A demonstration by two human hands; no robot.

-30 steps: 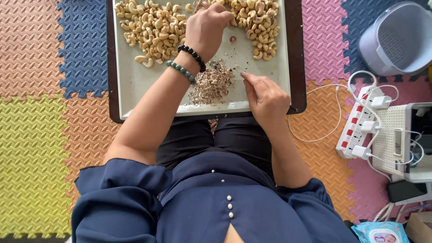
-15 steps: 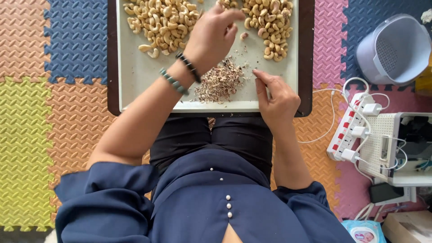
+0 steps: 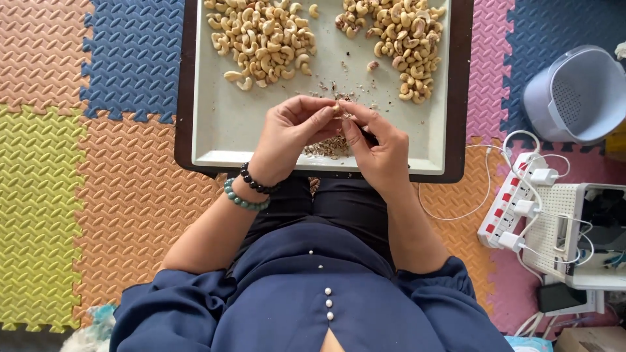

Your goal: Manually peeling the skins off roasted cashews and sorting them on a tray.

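Note:
A pale tray (image 3: 228, 124) in a dark frame lies on the foam floor in front of my lap. It carries a heap of peeled cashews (image 3: 261, 39) at the upper left and a heap of unpeeled cashews (image 3: 404, 45) at the upper right. My left hand (image 3: 290, 133) and my right hand (image 3: 375, 146) meet over the tray's near edge. Both pinch a single cashew (image 3: 336, 108) between their fingertips. A small tool seems tucked in my right hand, mostly hidden. A pile of brown skins (image 3: 326, 147) lies beneath the hands, partly covered.
Coloured foam mats (image 3: 98, 163) cover the floor. A grey plastic basket (image 3: 577, 94) stands at the right. Below it lie a white power strip (image 3: 515, 208) with plugs and cables and a white perforated box (image 3: 567, 228).
My left hand has come back from the unpeeled heap with one cashew and joined my right hand above the skins. The view has shifted a little.

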